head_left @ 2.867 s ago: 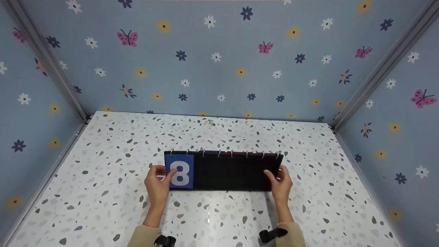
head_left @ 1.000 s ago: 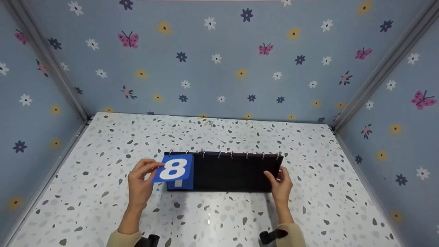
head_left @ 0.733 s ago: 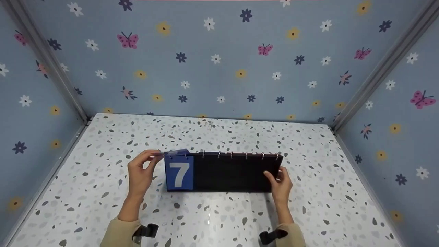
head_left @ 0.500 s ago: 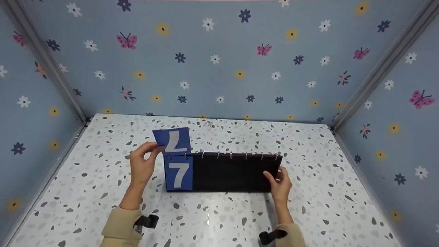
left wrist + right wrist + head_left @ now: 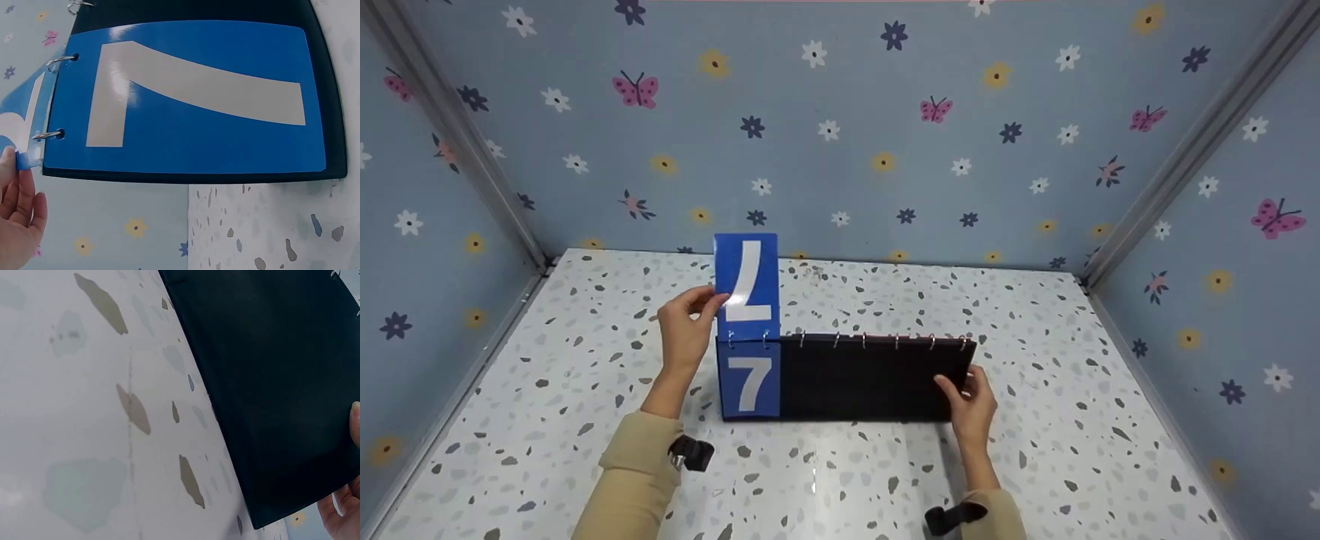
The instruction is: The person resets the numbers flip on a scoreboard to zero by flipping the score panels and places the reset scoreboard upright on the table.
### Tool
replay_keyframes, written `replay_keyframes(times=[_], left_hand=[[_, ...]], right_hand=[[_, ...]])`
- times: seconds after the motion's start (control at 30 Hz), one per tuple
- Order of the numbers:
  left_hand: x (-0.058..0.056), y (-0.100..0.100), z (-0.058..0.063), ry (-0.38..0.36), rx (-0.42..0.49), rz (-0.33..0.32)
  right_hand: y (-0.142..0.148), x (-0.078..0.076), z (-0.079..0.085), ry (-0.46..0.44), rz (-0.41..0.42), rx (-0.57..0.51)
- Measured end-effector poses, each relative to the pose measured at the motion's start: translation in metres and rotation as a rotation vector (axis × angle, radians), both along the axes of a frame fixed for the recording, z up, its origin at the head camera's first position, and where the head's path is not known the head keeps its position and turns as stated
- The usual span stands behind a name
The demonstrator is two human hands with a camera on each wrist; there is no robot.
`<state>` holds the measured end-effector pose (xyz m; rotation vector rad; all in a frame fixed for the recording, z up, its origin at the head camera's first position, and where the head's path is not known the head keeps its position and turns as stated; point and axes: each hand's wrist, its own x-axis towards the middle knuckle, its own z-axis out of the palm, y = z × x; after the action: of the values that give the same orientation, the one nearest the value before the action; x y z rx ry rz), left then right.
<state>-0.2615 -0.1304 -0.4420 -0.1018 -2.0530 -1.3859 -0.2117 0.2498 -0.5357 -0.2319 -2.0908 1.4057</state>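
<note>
Between patterned walls [image 5: 855, 187], a board [image 5: 855, 379] is held at the desk [image 5: 840, 480], contact uncertain. Its raised card [image 5: 745, 281] is pinched by fingers of the left hand [image 5: 684, 326], apparently for support above the rings [image 5: 49, 135]; the board's right end is gripped by the right hand [image 5: 973, 405], presumably for steadiness.
</note>
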Motion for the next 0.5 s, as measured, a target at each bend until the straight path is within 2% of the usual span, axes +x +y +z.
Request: replay_keyframes(times=[0.27,0.37,0.5], left_hand=[[-0.006,0.001,-0.004,-0.146,0.003,0.043],[-0.005,0.000,-0.007,-0.147,-0.023,0.055],[-0.001,-0.002,-0.012,-0.101,-0.050,0.058]], right_hand=[[-0.001,0.000,0.000,0.023,0.004,-0.005],[-0.001,0.000,0.000,0.020,-0.002,-0.003],[-0.001,-0.001,0.000,0.028,-0.006,0.000]])
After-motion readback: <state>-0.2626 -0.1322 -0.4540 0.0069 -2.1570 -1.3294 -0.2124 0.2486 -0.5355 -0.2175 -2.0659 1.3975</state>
